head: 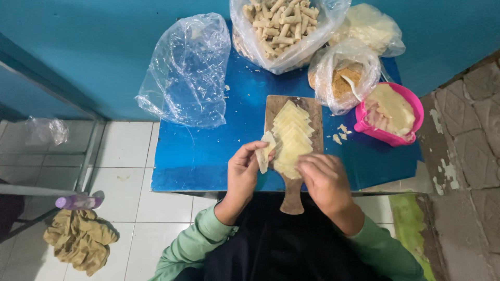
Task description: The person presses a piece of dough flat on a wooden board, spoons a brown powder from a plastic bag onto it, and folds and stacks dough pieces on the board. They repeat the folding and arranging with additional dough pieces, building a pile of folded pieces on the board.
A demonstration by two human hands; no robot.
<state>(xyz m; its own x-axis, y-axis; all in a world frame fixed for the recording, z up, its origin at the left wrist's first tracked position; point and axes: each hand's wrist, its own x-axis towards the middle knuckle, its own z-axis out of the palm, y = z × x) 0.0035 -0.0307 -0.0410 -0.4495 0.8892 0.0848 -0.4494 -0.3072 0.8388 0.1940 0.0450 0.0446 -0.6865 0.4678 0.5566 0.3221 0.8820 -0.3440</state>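
Left hand (242,169) pinches one thin wrapper sheet (265,151) near frame middle | Right hand (324,177) lies curled on the wrapper stack (291,138) on the wooden board (292,156), gripping nothing I can see | I think I should peel slowly, or sheets will tear | Blue table (208,151) underneath

An empty clear plastic bag (186,73) is seen at upper left, a bag of rolled pastries (281,26) at top centre. A crumpled tan cloth (80,239) is seen at lower left, a pink bowl (391,115) at right.
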